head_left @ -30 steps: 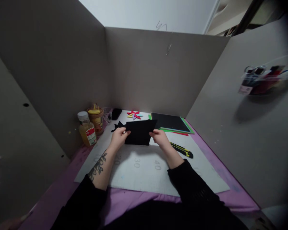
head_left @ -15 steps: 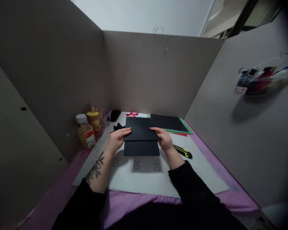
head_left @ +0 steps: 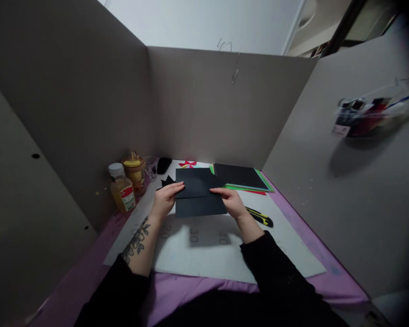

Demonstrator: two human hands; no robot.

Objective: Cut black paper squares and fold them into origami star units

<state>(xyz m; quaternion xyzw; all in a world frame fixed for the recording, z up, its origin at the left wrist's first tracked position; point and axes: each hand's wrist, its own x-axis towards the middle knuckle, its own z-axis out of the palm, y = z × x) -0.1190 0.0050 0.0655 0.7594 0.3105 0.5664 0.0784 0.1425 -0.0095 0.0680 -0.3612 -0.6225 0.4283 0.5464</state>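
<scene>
Between my two hands, a black sheet of paper (head_left: 199, 181) with a line across its lower part is held above the white board (head_left: 204, 259). My left hand (head_left: 165, 197) is closed on its left edge, fingers on top. On the right edge, my right hand (head_left: 231, 201) grips the sheet with the index finger lying on its face. The thumbs are mostly hidden. A black and yellow utility knife (head_left: 261, 217) lies just right of my right hand. Past my left hand shows a pointed black paper shape (head_left: 168, 180), partly covered.
A stack of coloured paper with a black sheet on top (head_left: 240, 176) lies at the back right, a red paper pinwheel shape (head_left: 188, 163) at the back. A glue bottle (head_left: 122, 188) and a brown pot (head_left: 134, 172) stand left. Grey panels (head_left: 218, 104) enclose the table.
The black sheet has tilted, its lower edge rising a little and its line now slanting. My right hand has shifted slightly down; the left hand has barely moved.
</scene>
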